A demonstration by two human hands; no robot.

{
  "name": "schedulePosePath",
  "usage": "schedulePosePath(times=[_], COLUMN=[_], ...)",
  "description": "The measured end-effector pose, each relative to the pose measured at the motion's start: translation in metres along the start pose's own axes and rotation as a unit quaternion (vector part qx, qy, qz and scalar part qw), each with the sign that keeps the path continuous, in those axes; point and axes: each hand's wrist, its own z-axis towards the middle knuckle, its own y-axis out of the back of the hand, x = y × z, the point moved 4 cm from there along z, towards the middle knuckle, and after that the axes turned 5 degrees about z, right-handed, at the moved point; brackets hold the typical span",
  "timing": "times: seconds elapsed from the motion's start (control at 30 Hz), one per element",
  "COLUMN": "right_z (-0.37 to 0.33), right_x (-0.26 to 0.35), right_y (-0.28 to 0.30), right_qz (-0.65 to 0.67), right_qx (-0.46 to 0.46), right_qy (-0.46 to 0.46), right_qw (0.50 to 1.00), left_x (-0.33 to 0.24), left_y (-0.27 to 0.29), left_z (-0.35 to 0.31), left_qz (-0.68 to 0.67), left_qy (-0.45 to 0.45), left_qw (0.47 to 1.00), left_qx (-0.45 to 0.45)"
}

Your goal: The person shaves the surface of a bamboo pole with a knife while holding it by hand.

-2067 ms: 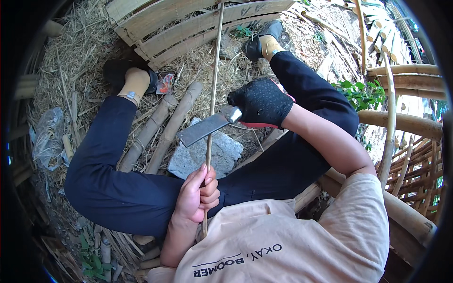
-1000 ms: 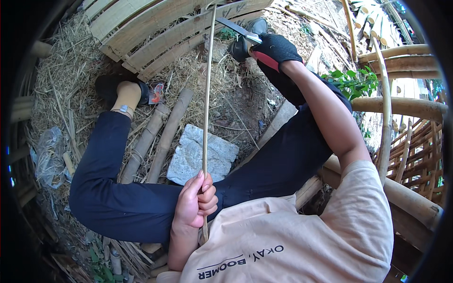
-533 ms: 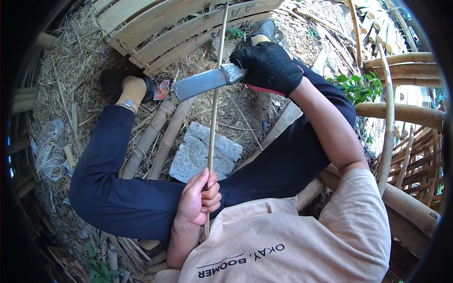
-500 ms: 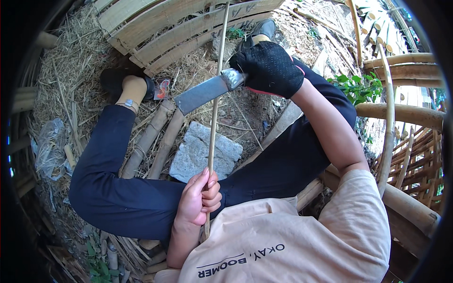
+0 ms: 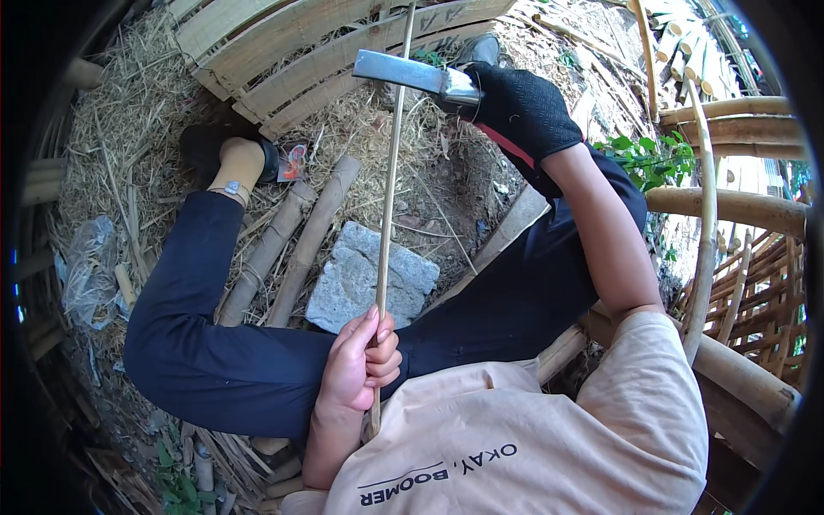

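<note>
Holding one strip and one blade, both hands occupied

Head view: bare left hand [image 5: 360, 360] is closed around the thin pale strip [image 5: 388, 232], low down near its lower end, just by the shirt [image 5: 481, 421]. Strip runs up between the legs and out at the top edge. Gloved right hand [image 5: 525, 112] is closed on the handle end of a blade [image 5: 399, 72]; blade crosses over the strip's upper part, its free end past the strip to the left. Contact: can't tell.

Edges: left leg [image 5: 184, 360] on one side, right leg [image 5: 532, 266] on the other, slatted panel [image 5: 296, 51] at the far side, bamboo rail [image 5: 738, 203] well right. Room for moving: the gap between the legs, both sides of the strip.

Counts: strip 1, blade 1, stone block [image 5: 348, 279] 1 (under the strip's line), round poles [image 5: 316, 233] 2 side by side, red packet [image 5: 293, 162] 1, clear plastic bag [image 5: 90, 266] 1 at far left.
</note>
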Motion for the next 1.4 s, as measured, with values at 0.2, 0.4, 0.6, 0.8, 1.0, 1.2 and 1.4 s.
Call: schedulePosePath(times=[0.2,0.4,0.6,0.8,1.0,1.2,1.4], right_z=[0.005,-0.001,-0.002,0.0,0.0,-0.026,-0.049], right_x=[-0.01,0.001,-0.006,-0.016,-0.025,0.034,0.091], right_y=[0.033,0.04,0.026,0.036,0.033,0.017,-0.014], right_qz=[-0.05,0.02,0.031,-0.05,0.028,0.122,0.141], right_qx=[-0.053,0.008,0.035,-0.009,-0.02,0.078,0.316], right_qy=[0.027,-0.115,-0.086,-0.063,-0.071,0.044,0.065], right_qw=[0.997,0.993,0.995,0.997,0.997,0.988,0.936], left_x=[0.0,-0.001,0.0,0.0,-0.001,-0.007,-0.008], left_y=[-0.002,0.0,0.001,0.0,-0.001,0.004,0.006], left_z=[0.001,0.0,0.001,0.002,0.001,0.0,-0.003], left_qz=[0.006,0.004,0.0,0.003,0.0,-0.013,-0.015], left_qy=[0.0,-0.003,0.0,-0.007,-0.009,-0.024,-0.04], left_qw=[1.0,1.0,1.0,1.0,1.0,1.0,0.999], left_qx=[-0.005,-0.001,-0.001,0.001,0.0,-0.012,-0.013])
